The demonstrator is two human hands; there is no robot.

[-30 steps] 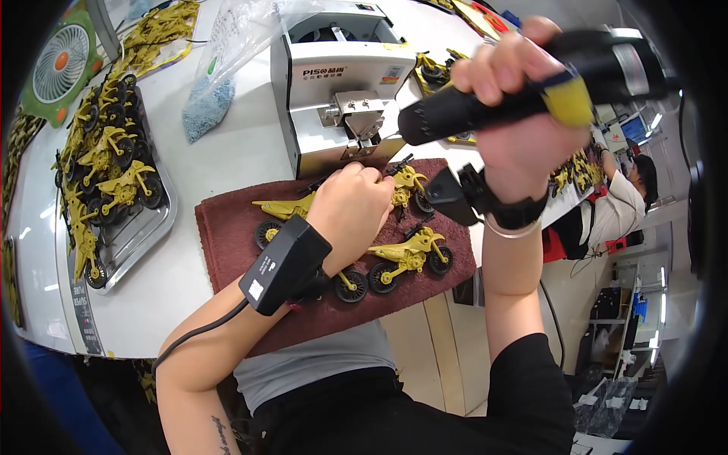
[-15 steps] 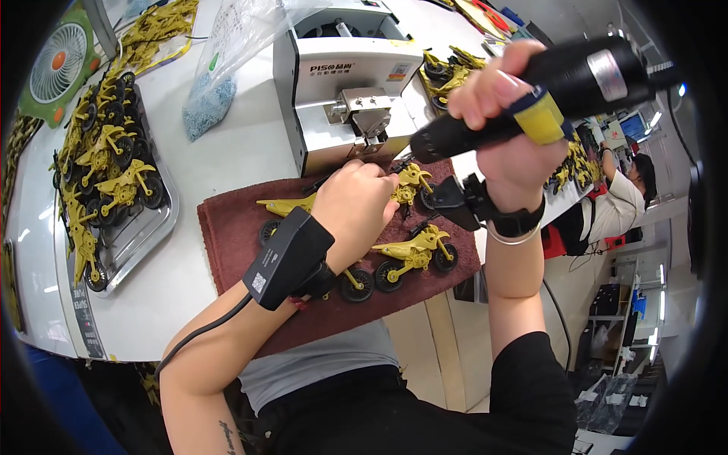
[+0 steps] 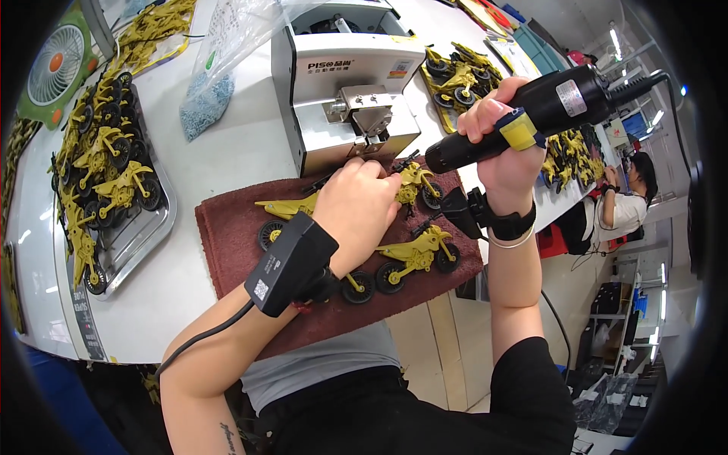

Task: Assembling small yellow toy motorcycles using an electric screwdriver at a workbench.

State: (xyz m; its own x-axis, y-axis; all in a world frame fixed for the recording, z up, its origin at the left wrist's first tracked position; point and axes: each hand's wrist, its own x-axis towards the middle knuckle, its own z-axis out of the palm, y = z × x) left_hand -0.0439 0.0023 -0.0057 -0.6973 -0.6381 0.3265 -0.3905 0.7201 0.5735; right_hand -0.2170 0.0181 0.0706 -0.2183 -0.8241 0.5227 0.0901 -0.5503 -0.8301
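My left hand (image 3: 358, 205) is closed over the rear of a yellow toy motorcycle (image 3: 415, 180) lying on a brown towel (image 3: 235, 258); its front wheel shows beyond the fingertips. My right hand (image 3: 504, 144) is wrapped round a black electric screwdriver (image 3: 565, 98). The tool's nose points left, just above and right of that motorcycle; its bit cannot be made out. Another toy motorcycle (image 3: 417, 254) lies nearer on the towel. A third (image 3: 288, 206) is mostly hidden beneath my left hand and wrist.
Behind the towel stands a grey box-shaped screw feeder (image 3: 356, 72). A clear bag of small screws (image 3: 205, 110) lies left of it. A metal tray (image 3: 163, 220) heaped with toy motorcycles is at left, near a green fan (image 3: 57, 64). Another person (image 3: 622, 201) sits at far right.
My right hand and the screwdriver have come down a little, and the tool's rear end has swung lower and left. My left hand stays almost in place on the toy motorcycle.
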